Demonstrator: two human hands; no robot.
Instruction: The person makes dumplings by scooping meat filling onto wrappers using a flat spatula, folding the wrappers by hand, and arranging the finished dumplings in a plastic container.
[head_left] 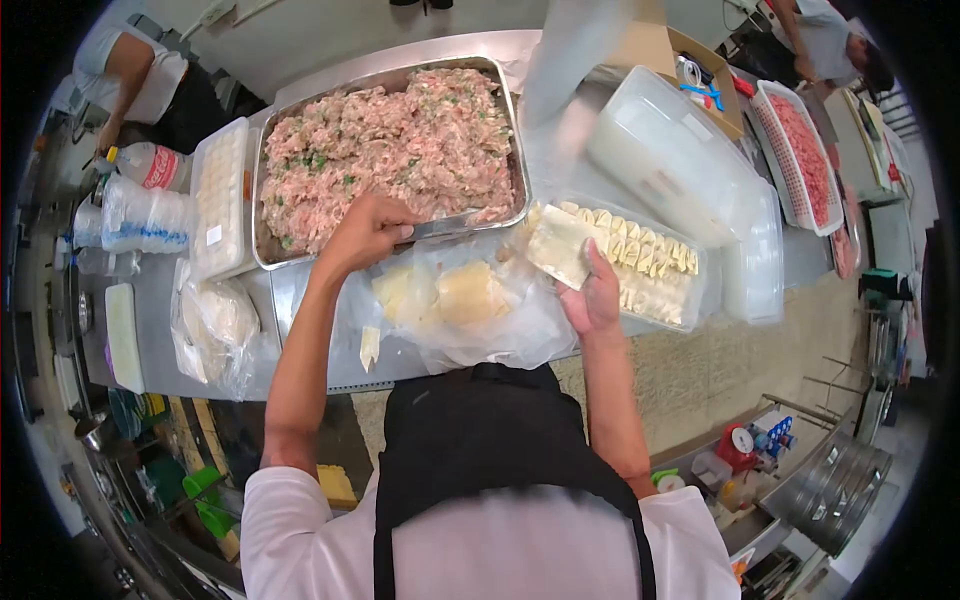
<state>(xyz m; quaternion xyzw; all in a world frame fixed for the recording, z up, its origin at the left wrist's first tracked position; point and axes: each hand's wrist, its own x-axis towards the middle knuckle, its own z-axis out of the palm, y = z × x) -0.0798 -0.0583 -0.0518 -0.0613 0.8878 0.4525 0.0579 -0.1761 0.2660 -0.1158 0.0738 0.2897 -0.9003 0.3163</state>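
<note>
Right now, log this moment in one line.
left hand: flat blade at near edge of meat mixture | right hand: pale dough sheet | folded pieces: in clear container

Meat [390, 150] in tray [519, 155]; dumplings [652, 245] in container [683, 300], right of tray; dough sheets [472, 290], seemingly, before tray

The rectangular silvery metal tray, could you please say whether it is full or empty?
Largely full: pink, green-flecked minced meat spreads across nearly all the tray.
</note>
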